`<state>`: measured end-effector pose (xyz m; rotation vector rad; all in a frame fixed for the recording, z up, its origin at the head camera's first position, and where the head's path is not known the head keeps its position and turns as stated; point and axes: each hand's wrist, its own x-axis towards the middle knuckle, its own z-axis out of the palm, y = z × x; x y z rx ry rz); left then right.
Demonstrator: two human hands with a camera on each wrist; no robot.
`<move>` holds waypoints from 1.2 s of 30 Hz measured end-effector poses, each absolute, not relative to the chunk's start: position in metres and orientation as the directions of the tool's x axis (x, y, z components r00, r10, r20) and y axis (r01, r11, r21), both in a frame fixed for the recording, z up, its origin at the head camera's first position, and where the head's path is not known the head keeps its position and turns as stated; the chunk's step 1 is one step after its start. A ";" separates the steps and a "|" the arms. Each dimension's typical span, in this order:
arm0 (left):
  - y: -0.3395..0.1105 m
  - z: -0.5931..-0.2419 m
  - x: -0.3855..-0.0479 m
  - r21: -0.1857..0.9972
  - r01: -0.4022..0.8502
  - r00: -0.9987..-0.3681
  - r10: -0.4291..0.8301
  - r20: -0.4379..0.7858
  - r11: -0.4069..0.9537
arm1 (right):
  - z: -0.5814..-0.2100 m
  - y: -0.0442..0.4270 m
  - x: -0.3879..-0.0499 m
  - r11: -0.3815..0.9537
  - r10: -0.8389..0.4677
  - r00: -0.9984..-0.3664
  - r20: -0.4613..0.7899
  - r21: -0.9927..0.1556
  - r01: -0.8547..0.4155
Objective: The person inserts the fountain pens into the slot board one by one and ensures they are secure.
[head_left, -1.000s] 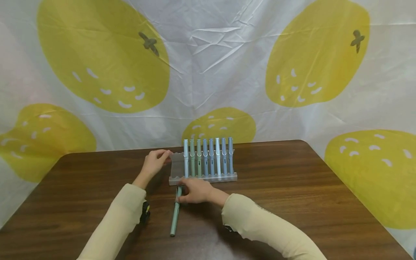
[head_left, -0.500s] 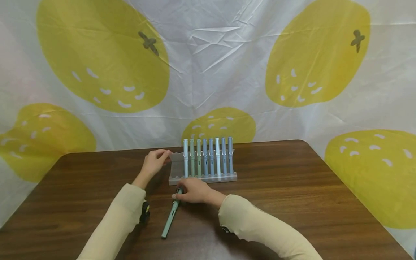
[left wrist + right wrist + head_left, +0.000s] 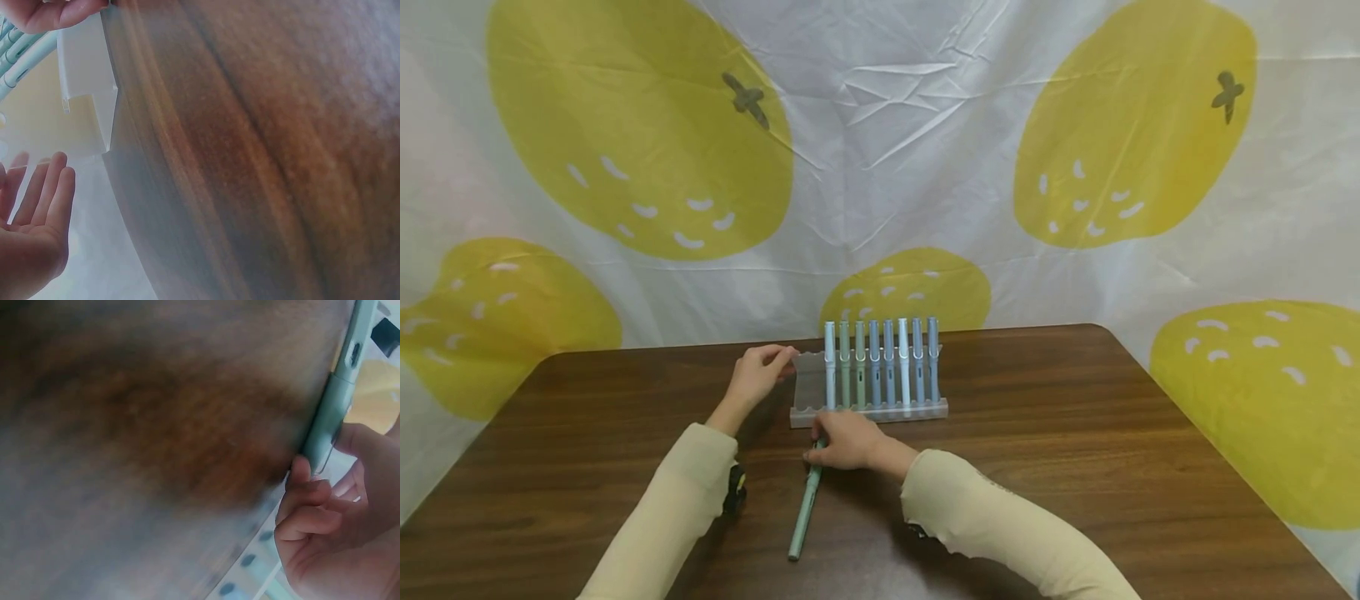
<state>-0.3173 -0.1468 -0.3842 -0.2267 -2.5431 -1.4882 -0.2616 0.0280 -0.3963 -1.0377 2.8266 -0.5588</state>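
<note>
A sage-green capped pen (image 3: 805, 512) slants toward the front of the table, its cap end between the thumb and fingers of my right hand (image 3: 848, 440). In the right wrist view, the thumb and a fingertip pinch the pen (image 3: 337, 400) near the clip while the other fingers curl. Behind it stands a clear pen rack (image 3: 808, 385) with several pens (image 3: 890, 367) upright in a row, white, green and blue. My left hand (image 3: 756, 377) holds the rack's upper left corner between thumb and index finger. Its other fingers (image 3: 47, 194) extend loosely in the left wrist view.
The brown wood-grain table (image 3: 1075, 467) carries the rack near its back edge. A white curtain (image 3: 910, 200) with large yellow fruit prints hangs behind. The rack's left end shows notches without pens.
The green pen's lower end has swung left, then back right, and sits slightly nearer the front. My right hand has shifted a little with it. The left hand and rack stay put.
</note>
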 end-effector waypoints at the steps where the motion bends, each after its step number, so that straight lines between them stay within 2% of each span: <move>1: -0.147 -0.384 -0.317 0.847 0.223 -0.971 0.038 0.234 0.483 | -0.396 0.028 -0.262 0.704 -0.639 -0.768 0.045 -0.369 -0.607; 8: -0.147 -0.384 -0.318 0.850 0.224 -0.971 0.037 0.235 0.478 | -0.399 0.033 -0.263 0.663 -0.659 -0.749 0.065 -0.420 -0.620; 16: -0.147 -0.384 -0.318 0.851 0.218 -0.973 0.033 0.230 0.478 | -0.397 0.046 -0.267 0.589 -0.663 -0.748 0.026 -0.598 -0.544; 21: -0.147 -0.384 -0.318 0.857 0.214 -0.974 0.033 0.225 0.469 | -0.390 0.055 -0.270 0.495 -0.664 -0.743 0.081 -0.697 -0.519; 28: -0.147 -0.384 -0.318 0.849 0.225 -0.971 0.043 0.233 0.477 | -0.375 0.063 -0.278 0.447 -0.612 -0.763 0.209 -0.705 -0.551; 36: -0.147 -0.384 -0.317 0.844 0.213 -0.974 0.044 0.220 0.492 | -0.357 0.064 -0.285 0.429 -0.615 -0.720 0.323 -0.629 -0.649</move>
